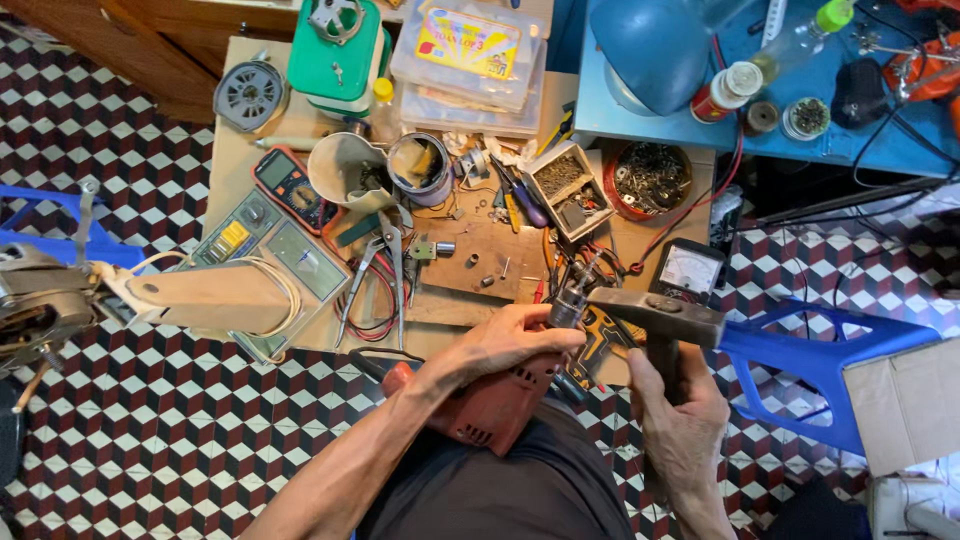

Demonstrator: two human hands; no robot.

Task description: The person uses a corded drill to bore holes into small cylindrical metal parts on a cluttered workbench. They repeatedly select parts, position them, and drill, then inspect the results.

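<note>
Right now the red electric drill (490, 400) is lying across the person's lap, nose pointing up toward the low wooden bench (240, 160). The left hand (505, 345) is wrapped around the front end of it, fingers closed just behind the metal chuck (566, 305), pinning it steady. The right hand (675, 410) is closed on the wooden handle of a hammer (655, 318), and the steel head sits level just beside the chuck, close enough that I can't tell if it's touching or a hair off.

Looks to me like the tapping stage: knocking the chuck or whatever's stuck in it. Can't see what's in the chuck, it's too small and busy there.

If I were judging the next move, it wants short controlled taps, square on the metal, with the left fingers kept back from the strike point. The drill body is only braced on a thigh, so it could roll.

The bench is crammed: a multimeter (290, 185), pliers (375, 275), a tin can (420, 168).
</note>
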